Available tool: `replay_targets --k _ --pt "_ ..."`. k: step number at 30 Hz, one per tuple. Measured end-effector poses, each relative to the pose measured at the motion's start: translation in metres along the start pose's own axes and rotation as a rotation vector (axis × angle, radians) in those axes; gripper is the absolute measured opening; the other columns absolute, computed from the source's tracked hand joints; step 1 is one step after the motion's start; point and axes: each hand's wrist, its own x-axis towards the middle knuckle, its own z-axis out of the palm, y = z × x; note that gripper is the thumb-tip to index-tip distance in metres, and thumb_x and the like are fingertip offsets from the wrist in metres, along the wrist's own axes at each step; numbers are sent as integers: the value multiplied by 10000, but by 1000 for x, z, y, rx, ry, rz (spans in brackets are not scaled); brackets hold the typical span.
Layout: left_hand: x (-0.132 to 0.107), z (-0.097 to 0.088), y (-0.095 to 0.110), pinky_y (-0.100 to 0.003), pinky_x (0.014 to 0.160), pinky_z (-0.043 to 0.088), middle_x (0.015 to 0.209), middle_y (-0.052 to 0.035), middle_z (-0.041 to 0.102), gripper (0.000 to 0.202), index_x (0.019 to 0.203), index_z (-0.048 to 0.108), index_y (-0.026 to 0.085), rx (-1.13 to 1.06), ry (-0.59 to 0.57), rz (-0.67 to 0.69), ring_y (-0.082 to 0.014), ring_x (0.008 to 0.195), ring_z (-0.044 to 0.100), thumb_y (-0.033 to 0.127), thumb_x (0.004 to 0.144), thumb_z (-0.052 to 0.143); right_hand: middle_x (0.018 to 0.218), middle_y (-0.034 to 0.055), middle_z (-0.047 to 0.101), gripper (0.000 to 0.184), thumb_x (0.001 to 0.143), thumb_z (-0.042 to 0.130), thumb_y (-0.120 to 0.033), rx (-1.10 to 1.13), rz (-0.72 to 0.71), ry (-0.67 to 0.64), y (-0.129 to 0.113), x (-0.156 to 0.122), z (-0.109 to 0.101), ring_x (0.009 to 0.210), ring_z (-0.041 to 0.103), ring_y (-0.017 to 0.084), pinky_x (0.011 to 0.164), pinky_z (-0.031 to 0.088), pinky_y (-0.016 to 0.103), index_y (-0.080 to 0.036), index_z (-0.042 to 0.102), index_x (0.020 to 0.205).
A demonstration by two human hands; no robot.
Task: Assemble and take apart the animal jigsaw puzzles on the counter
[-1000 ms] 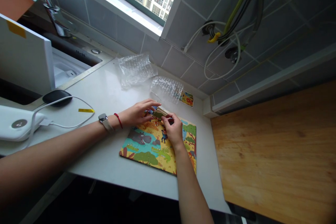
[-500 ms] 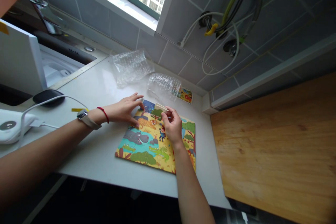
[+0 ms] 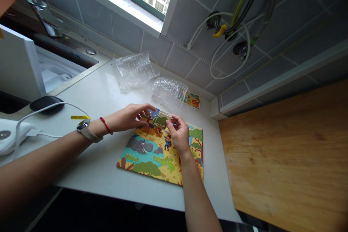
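Note:
A jungle-animal jigsaw puzzle (image 3: 144, 147) lies on the white counter, its picture showing a hippo, a leopard and crocodiles. At its far edge my right hand (image 3: 178, 134) pinches a puzzle piece (image 3: 162, 118) with a green bush on it; the piece sits slightly raised and tilted. My left hand (image 3: 136, 116) hovers over the puzzle's far left corner, thumb and fingers curved but apart, close to a dark blue piece (image 3: 154, 112). Its fingertips partly cover that corner. The right hand and forearm hide part of the puzzle's right side.
Crumpled clear plastic wrapping (image 3: 136, 70) and a second plastic bag (image 3: 170, 88) lie behind the puzzle, beside a small picture card (image 3: 192, 99). To the left are a black mouse-shaped object (image 3: 47, 105), a white device with a cable (image 3: 16, 134) and the sink. A wooden board (image 3: 285, 145) stands right.
My left hand has drawn its fingers in and lifted a little at the far left corner. The right hand keeps its pinch on the piece, which has tilted slightly.

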Motion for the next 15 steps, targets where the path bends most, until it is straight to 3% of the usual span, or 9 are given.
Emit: replay_targets --k 6,9,15 --pt "-1 8 9 -328 756 619 970 -41 741 414 1258 625 202 -181 64 -36 -182 819 736 359 885 714 790 -8 703 359 751 859 -431 108 114 -55 -5 -3 1 686 661 142 649 554 258 -213 705 990" --pt "0 9 10 -357 792 634 978 -46 747 443 1231 634 191 -273 85 -84 -200 863 749 379 850 762 842 8 735 376 717 890 -431 164 111 -50 -7 -3 0 765 699 162 730 598 283 -211 716 968" --pt "3 2 11 -379 756 649 977 -79 769 470 1169 682 157 -455 50 -223 -218 850 753 453 827 809 897 12 746 413 708 895 -424 295 128 41 -8 -2 -4 822 714 171 794 621 316 -223 713 1020"
